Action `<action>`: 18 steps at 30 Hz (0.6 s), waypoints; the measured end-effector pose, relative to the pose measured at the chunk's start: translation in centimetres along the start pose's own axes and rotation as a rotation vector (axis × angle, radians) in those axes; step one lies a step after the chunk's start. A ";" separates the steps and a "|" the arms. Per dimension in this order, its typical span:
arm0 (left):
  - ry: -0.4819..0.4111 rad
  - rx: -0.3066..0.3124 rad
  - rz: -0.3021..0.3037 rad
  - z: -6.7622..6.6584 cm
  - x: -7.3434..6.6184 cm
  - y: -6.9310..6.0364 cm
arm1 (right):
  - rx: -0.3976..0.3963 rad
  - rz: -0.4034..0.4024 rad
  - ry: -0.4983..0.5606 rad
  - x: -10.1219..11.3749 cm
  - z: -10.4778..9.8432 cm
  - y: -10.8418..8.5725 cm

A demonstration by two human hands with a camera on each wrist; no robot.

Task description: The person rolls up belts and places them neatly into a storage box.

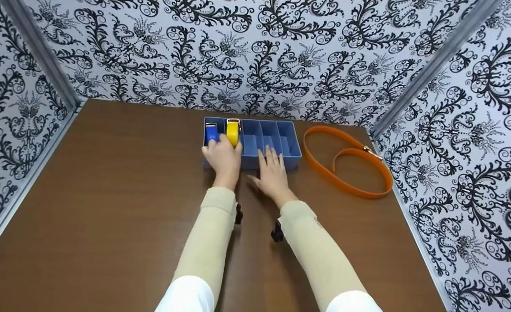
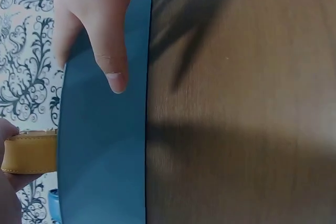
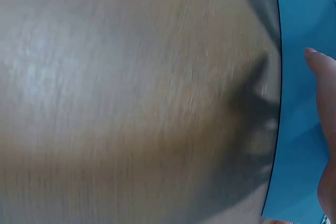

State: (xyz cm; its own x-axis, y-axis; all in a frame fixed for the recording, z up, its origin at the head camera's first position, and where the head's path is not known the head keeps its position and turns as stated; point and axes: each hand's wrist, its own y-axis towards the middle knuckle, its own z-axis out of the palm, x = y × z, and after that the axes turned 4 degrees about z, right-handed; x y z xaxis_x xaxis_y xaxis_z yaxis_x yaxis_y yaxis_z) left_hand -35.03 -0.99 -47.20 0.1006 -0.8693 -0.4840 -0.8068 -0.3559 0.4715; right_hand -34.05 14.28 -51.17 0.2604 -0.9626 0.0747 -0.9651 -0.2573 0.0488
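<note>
A blue divided box point(image 1: 250, 162) sits near the back of the table. My left hand point(image 1: 224, 159) is at its left part and pinches a coiled yellow belt point(image 1: 232, 131) between thumb and fingers, over the second compartment from the left. The yellow belt point(image 2: 30, 153) also shows at the left edge of the left wrist view. In the leftmost compartment stands a coiled blue belt point(image 1: 211, 131), partly hidden by that hand. My right hand point(image 1: 273, 177) rests its straight, spread fingers at the box's front rim, with the thumb in front of the front wall point(image 3: 302, 108).
An orange belt point(image 1: 355, 189) with a metal buckle lies loosely looped on the brown table point(image 1: 130, 195), right of the box. Patterned walls point(image 1: 151, 52) enclose the table at the back and sides.
</note>
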 end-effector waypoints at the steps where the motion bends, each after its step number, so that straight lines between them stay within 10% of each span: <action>1: 0.007 0.031 -0.007 0.2 -0.1 0.2 | 0.000 0.008 -0.002 0.1 0.0 0.0; 18: 0.192 0.433 -0.052 2.3 -0.5 1.3 | 0.017 0.040 -0.002 0.4 0.4 0.2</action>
State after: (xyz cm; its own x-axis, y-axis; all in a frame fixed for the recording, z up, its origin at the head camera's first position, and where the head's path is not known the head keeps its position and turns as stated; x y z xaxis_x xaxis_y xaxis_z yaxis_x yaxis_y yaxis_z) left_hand -37.43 -0.22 -48.00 0.2204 -0.9161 -0.3350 -0.9621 -0.2607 0.0799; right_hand -34.15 13.81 -51.56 0.2211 -0.9725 0.0738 -0.9752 -0.2195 0.0289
